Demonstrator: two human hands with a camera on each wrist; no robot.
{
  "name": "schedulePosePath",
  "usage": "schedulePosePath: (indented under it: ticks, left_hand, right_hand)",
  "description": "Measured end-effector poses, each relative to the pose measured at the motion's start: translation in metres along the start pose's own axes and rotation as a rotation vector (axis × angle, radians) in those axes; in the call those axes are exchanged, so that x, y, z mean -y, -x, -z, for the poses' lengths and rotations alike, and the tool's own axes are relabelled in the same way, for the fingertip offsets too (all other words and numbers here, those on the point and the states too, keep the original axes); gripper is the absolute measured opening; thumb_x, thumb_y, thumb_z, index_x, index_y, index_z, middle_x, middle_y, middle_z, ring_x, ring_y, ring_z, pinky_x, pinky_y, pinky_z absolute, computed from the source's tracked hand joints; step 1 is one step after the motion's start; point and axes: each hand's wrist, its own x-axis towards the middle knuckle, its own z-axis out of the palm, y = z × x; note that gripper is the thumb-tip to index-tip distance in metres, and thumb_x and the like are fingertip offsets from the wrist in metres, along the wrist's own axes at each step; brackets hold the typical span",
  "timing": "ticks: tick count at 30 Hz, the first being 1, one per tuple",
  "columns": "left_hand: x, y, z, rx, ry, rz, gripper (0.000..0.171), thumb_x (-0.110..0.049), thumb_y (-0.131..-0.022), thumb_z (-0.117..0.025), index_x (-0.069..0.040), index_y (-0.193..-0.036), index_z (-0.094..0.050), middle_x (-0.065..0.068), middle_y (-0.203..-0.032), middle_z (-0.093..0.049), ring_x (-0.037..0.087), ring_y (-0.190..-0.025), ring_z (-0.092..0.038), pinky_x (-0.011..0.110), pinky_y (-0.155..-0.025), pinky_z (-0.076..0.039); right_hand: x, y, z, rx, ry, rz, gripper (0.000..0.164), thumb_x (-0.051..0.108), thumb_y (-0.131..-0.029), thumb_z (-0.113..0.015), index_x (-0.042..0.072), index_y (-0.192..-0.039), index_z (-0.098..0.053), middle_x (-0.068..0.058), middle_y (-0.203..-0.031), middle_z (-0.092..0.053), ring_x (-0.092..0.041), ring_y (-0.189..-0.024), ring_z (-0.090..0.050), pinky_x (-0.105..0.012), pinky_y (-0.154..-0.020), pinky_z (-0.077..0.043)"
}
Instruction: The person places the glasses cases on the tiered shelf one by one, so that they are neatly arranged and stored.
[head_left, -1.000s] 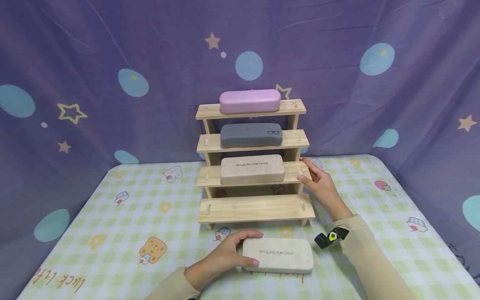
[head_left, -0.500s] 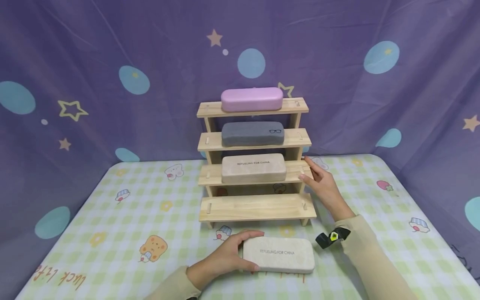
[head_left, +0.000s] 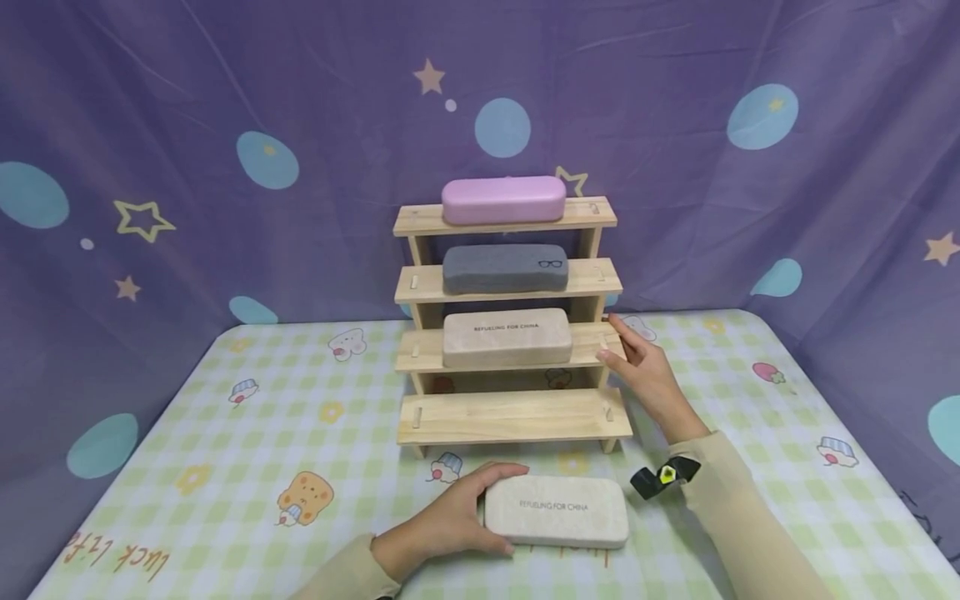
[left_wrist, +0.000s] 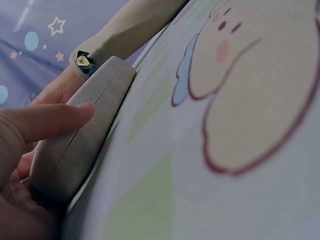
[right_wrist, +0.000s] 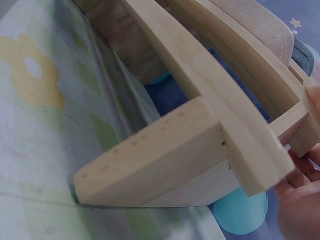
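Observation:
A cream glasses case (head_left: 558,529) lettered "REFUELING FOR CHINA" lies flat on the tablecloth before a four-tier wooden stand (head_left: 510,417). My left hand (head_left: 453,517) grips its left end, thumb along the near side and fingers at the far side. The left wrist view has the thumb (left_wrist: 65,120) against the case's side seam. My right hand (head_left: 647,379) holds the right end of the stand's second tier from the bottom. In the right wrist view, those fingers (right_wrist: 300,200) are partly cut off by the frame's edge.
Upper tiers bear a pink case (head_left: 502,200), a grey case (head_left: 504,268) with a glasses drawing, and a beige lettered case (head_left: 506,342). The lowest tier's bare board faces me. A patterned purple curtain (head_left: 337,100) hangs close behind the table (head_left: 255,433).
My left thumb has slid a little toward me, from the case's top edge down its near side. The right hand, the stand and the cases stay in place.

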Motion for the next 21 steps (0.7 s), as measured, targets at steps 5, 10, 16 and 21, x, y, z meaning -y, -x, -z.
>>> schedulePosePath:
  ticks: [5,10,16,21]
  left_hand:
    - [-0.0002,0.0007,0.0002,-0.007,-0.055,-0.01,0.082,-0.008,-0.065,-0.084,-0.016,-0.138,-0.047,-0.004,-0.126,-0.053,0.017,-0.116,-0.047,0.027,-0.102,-0.029]
    - [0.0022,0.0005,0.0022,-0.019,-0.161,-0.031,0.081,-0.015,-0.065,-0.085,-0.017,-0.138,-0.048,-0.006,-0.13,-0.053,0.018,-0.119,-0.045,0.038,-0.106,-0.029]
    - [0.0063,-0.0009,0.0057,-0.008,-0.207,-0.054,0.081,-0.018,-0.064,-0.086,-0.017,-0.137,-0.05,-0.006,-0.133,-0.052,0.016,-0.12,-0.047,0.038,-0.106,-0.031]
    - [0.0067,-0.0013,0.0082,0.007,-0.223,-0.077,0.079,-0.02,-0.065,-0.086,-0.015,-0.136,-0.051,-0.006,-0.131,-0.054,0.015,-0.117,-0.049,0.032,-0.103,-0.033]
  right_hand:
    - [-0.0004,0.0,0.0001,-0.001,-0.002,-0.005,0.069,0.013,-0.092,-0.061,0.001,-0.148,-0.022,-0.013,-0.154,-0.021,-0.023,-0.141,-0.019,-0.012,-0.101,-0.031]
    - [-0.0011,-0.0001,0.0002,0.013,-0.02,0.003,0.069,0.012,-0.093,-0.06,0.003,-0.149,-0.021,-0.013,-0.155,-0.02,-0.024,-0.141,-0.02,-0.014,-0.101,-0.032]
    - [-0.0004,0.0001,0.0006,0.015,-0.025,0.003,0.068,0.012,-0.093,-0.06,0.005,-0.149,-0.022,-0.011,-0.155,-0.02,-0.022,-0.142,-0.019,-0.014,-0.102,-0.031]
    - [0.0003,-0.0001,0.0012,0.017,-0.03,0.004,0.069,0.011,-0.093,-0.06,0.002,-0.148,-0.021,-0.012,-0.155,-0.02,-0.023,-0.142,-0.019,-0.015,-0.102,-0.03]
